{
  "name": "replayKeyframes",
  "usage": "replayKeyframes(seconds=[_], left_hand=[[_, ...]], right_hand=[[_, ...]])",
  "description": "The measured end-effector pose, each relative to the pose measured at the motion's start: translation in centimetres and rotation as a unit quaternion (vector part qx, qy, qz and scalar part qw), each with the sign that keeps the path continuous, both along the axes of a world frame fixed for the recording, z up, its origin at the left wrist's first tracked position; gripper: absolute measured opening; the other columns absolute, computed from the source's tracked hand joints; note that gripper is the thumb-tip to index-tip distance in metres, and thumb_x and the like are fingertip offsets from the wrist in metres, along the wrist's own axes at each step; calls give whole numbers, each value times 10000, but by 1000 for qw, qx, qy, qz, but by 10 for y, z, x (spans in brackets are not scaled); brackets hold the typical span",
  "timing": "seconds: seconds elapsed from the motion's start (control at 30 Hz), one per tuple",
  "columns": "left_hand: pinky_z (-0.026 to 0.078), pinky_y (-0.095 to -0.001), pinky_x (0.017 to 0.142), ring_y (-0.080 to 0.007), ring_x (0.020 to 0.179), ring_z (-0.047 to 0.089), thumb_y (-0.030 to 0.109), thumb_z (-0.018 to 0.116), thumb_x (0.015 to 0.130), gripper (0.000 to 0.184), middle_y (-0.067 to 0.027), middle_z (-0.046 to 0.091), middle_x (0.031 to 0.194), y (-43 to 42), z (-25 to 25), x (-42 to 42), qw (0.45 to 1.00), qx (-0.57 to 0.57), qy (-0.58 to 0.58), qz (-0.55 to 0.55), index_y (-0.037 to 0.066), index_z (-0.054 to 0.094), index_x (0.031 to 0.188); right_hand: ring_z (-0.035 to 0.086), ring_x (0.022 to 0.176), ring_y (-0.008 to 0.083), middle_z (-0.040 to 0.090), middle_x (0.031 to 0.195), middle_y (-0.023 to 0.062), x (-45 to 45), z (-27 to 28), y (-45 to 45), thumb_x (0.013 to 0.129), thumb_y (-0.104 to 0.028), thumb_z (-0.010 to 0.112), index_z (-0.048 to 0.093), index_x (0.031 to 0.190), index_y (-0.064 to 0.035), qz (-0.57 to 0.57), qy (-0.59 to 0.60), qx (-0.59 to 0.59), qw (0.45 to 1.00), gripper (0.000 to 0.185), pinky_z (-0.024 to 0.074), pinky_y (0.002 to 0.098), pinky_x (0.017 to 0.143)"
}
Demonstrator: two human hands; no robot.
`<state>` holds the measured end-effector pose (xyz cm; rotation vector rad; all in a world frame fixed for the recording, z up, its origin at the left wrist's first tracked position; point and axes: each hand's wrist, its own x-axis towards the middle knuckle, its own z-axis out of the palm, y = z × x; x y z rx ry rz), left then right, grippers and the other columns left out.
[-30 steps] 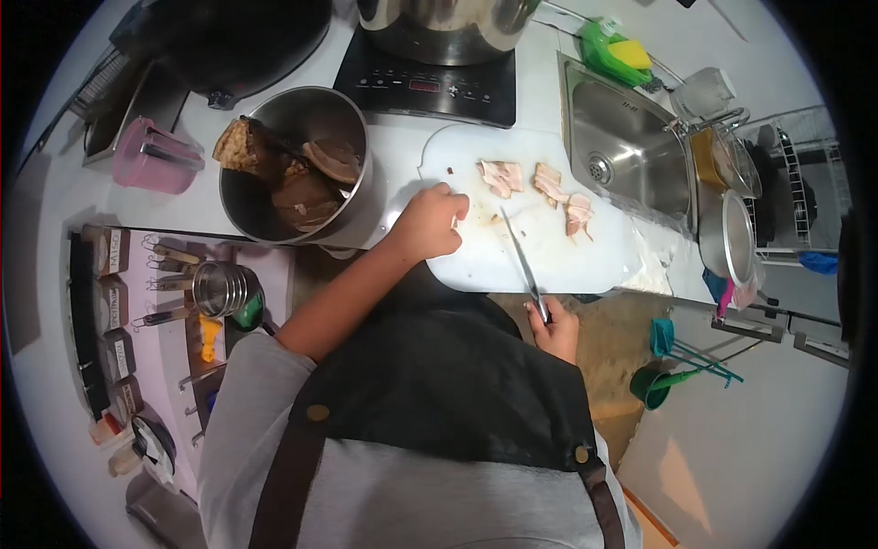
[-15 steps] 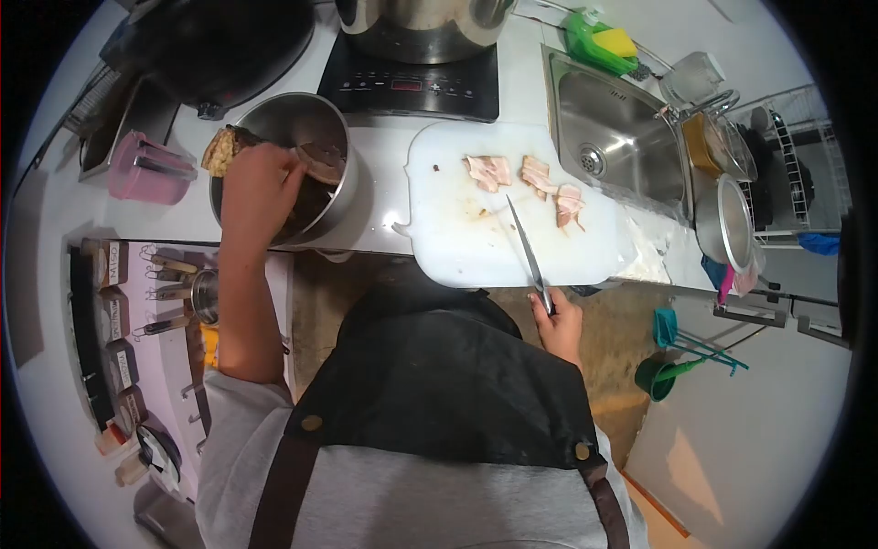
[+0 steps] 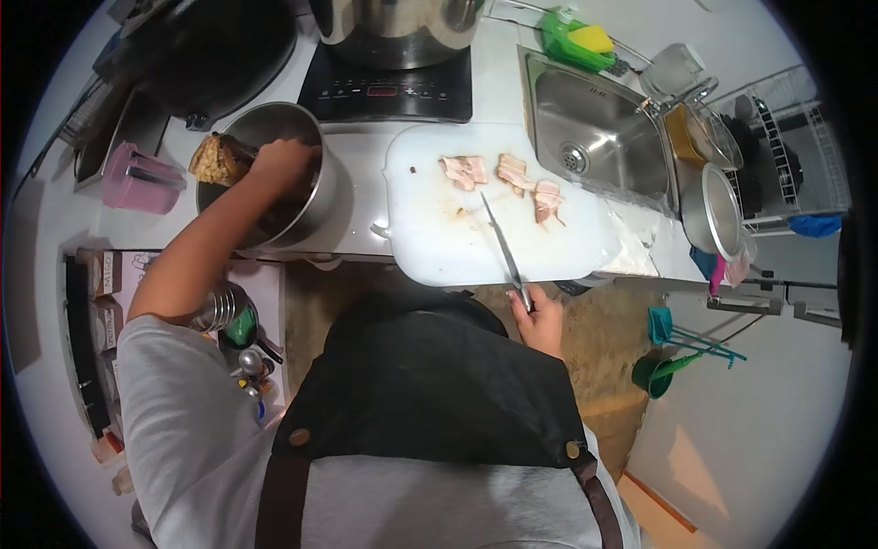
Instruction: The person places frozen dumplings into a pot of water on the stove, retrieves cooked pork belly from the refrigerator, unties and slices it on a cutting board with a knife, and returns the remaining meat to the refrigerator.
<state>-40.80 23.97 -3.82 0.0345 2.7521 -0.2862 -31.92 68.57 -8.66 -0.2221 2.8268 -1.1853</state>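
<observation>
My left hand (image 3: 283,169) reaches down into a large steel pot (image 3: 315,197). Its fingers are hidden inside, so whether they grip anything does not show. A lumpy brown piece of food (image 3: 218,161) sticks up at the pot's left rim. My right hand (image 3: 538,320) is closed around the handle of a kitchen knife (image 3: 505,247), whose blade lies over the white cutting board (image 3: 430,242). Towards the board's far side are three pieces of sliced fatty meat (image 3: 464,171), apart from the blade.
Behind the board, a big steel pot (image 3: 393,37) stands on a black induction cooker (image 3: 384,101). The sink (image 3: 594,128) is at the right, with a metal bowl (image 3: 713,215) beside it. A pink container (image 3: 142,180) stands left of the pot.
My left hand has gone deeper into the pot; the brown slice it pinched before is out of sight. My right hand still holds the knife. The whole view has shifted slightly.
</observation>
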Motion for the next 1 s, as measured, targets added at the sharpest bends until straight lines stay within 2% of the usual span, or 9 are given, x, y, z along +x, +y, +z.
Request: replayKeyframes(seconds=[0.27, 0.43, 0.53, 0.6, 0.67, 0.73, 0.77, 0.87, 1.0], left_hand=[[514, -398, 734, -305, 842, 633, 211, 718, 582, 473, -127, 634, 945, 17, 86, 36, 976, 93, 195, 42, 196, 645, 1049], [524, -345, 714, -285, 861, 641, 103, 775, 516, 578, -103, 652, 970, 53, 126, 78, 857, 147, 489, -65, 165, 655, 1078], [525, -315, 715, -271, 860, 651, 83, 776, 506, 533, -99, 659, 959, 107, 117, 77, 867, 287, 403, -68, 139, 672, 1026], [522, -344, 692, -282, 808, 649, 126, 766, 517, 506, -103, 659, 926, 142, 92, 64, 916, 327, 228, -39, 142, 673, 1014], [498, -411, 645, -315, 730, 621, 182, 717, 573, 312, -91, 634, 822, 171, 48, 42, 943, 303, 126, -53, 147, 665, 879], [493, -421, 661, -322, 746, 620, 196, 726, 569, 357, -98, 635, 831, 186, 16, 25, 956, 281, 71, -48, 152, 657, 916], [489, -430, 677, -330, 761, 618, 210, 735, 565, 402, -105, 636, 841, 190, 8, 18, 967, 253, 24, -34, 157, 649, 954], [479, -419, 720, -316, 844, 614, 261, 765, 577, 563, -152, 634, 913, 184, 6, 17, 930, 360, 69, -6, 128, 605, 1100], [457, -390, 769, -307, 894, 578, 224, 744, 654, 486, -165, 594, 944, 184, -19, 26, 869, 441, 227, 1, 58, 567, 1076]], right_hand=[[464, 425, 154, 498, 506, 83, 3, 5, 8, 834, -186, 654, 612, 830, -17, -23, -25, -58, 998, 174, 353, 306, 432], [470, 474, 61, 513, 533, 18, -2, 2, 16, 852, -149, 641, 596, 808, -15, -81, -80, -156, 981, 149, 372, 242, 444], [513, 501, 67, 565, 605, 30, -9, 11, 17, 867, -141, 613, 577, 866, -18, -96, -118, -221, 963, 127, 411, 224, 464], [556, 543, 80, 592, 652, 45, -11, 19, 17, 874, -129, 582, 563, 936, -21, -63, -166, -175, 968, 126, 432, 243, 485], [515, 542, 91, 573, 682, 48, -10, 19, 19, 900, -107, 524, 532, 1003, -2, -38, -168, -151, 973, 147, 417, 252, 491], [533, 553, 114, 585, 694, 70, -10, 18, 19, 897, -108, 515, 507, 1052, 7, 54, -188, -51, 979, 193, 438, 276, 509], [563, 762, 460, 592, 792, 267, -10, 23, 15, 877, -144, 515, 479, 1082, -15, 66, -203, -31, 976, 245, 461, 459, 684], [568, 782, 460, 593, 793, 275, -9, 40, 1, 883, -158, 508, 452, 1029, -1, 73, -222, 79, 969, 221, 445, 507, 679], [583, 750, 443, 607, 795, 250, -14, 36, -8, 884, -159, 497, 425, 989, -12, 82, -195, 183, 960, 195, 453, 524, 669]])
